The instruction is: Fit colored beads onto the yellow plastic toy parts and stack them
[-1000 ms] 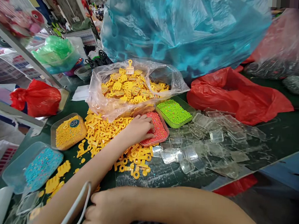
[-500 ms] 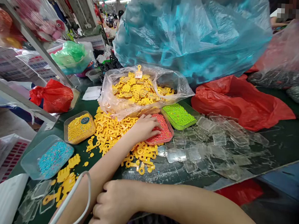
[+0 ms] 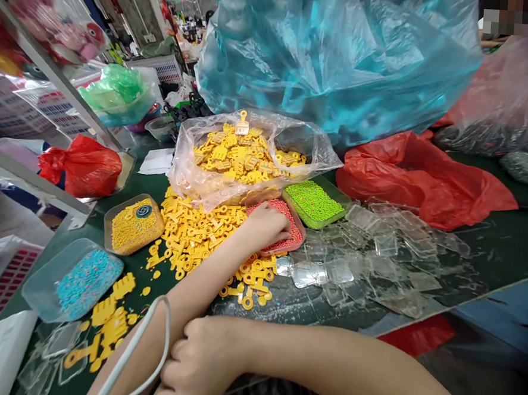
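Note:
My left hand [image 3: 269, 224] reaches into a shallow tray of red beads [image 3: 295, 220]. Its fingers are bent together over the beads, with the fingertips hidden. Close to my body, my right hand [image 3: 194, 360] is curled into a fist beside my left forearm; whatever it may hold is out of sight. A heap of loose yellow plastic parts [image 3: 199, 229] lies left of the red beads and under my left forearm. Behind it sits an open clear bag [image 3: 186, 151] full of yellow parts. A tray of green beads [image 3: 315, 202] touches the red one's far right side.
Yellow beads [image 3: 132, 225] and blue beads [image 3: 86, 279] stand in trays at left. Clear plastic pieces [image 3: 376, 264] spread over the right. Behind are a red bag [image 3: 426, 177] and a big blue-filled bag [image 3: 339, 59]. A white cable [image 3: 164, 334] loops over my left forearm.
My left hand has shifted slightly right within the red bead tray, and its spread fingers have drawn together. My right fist looks the same. The view has shifted slightly, moving the left-side things leftward.

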A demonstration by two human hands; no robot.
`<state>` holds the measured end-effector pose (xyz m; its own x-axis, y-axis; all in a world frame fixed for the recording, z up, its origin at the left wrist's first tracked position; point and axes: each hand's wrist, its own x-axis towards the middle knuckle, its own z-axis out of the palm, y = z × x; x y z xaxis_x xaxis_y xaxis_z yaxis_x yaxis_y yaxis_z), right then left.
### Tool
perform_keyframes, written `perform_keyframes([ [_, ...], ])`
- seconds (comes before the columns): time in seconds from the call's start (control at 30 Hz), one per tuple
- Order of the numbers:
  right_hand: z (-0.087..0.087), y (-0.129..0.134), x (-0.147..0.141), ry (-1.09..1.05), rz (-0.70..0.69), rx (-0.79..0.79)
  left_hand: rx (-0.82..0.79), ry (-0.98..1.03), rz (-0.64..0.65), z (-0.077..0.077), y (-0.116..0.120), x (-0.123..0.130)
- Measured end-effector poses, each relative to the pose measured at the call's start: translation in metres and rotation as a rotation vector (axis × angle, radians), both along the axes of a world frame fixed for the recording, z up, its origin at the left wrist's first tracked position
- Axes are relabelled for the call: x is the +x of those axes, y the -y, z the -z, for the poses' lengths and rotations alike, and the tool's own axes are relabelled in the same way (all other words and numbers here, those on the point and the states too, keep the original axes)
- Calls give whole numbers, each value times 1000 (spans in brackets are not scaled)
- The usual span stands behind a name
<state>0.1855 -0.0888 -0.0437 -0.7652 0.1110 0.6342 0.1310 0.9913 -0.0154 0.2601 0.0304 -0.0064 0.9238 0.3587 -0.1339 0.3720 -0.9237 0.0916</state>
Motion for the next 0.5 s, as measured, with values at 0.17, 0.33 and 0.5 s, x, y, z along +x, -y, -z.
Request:
perform_keyframes([
  [0.17, 9, 2, -8, -40, -1, 1, -33, 140, -44, -6, -2, -18],
  [0.33, 18, 6, -14, -75, 37, 23, -42, 182, -95, -11, 4, -28],
  [0.5, 8, 8, 3, -25, 90, 24, -95, 409, -142, -22, 14, -65],
])
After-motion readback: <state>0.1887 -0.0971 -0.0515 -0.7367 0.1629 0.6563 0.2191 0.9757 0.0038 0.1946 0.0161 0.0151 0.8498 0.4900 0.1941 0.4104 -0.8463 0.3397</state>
